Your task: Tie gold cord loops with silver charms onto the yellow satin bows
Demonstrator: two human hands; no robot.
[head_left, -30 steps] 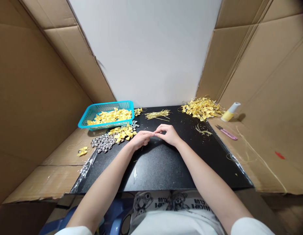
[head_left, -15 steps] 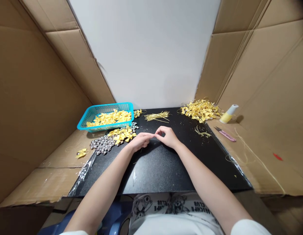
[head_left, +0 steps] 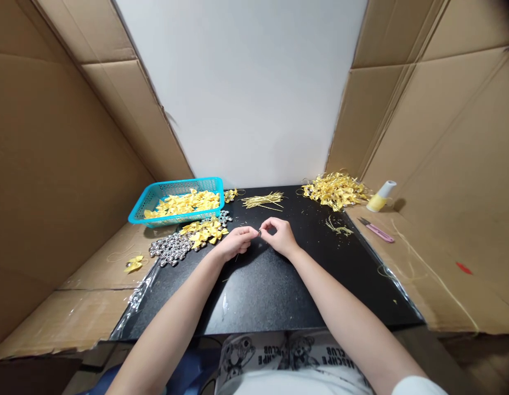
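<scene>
Over the middle of the black tabletop, my left hand and my right hand meet at the fingertips, both closed in a pinch. A small silver bell, mostly covered by the fingers, shows between them. Below my left hand hangs a thin gold cord; its upper part is hidden in the fingers. Left of that hand are a heap of silver bells and several yellow ribbon bows. A bundle of cut gold cords lies just beyond both hands.
A turquoise basket of yellow bows stands back left. Back right are a pile of bows with cords, a thread spool, pink thread snips and cord scraps. One bow lies on the left cardboard. Cardboard walls enclose the sides.
The fingertips have drawn slightly apart, and the small silver bell now shows between them. The camera view has tilted a little.
</scene>
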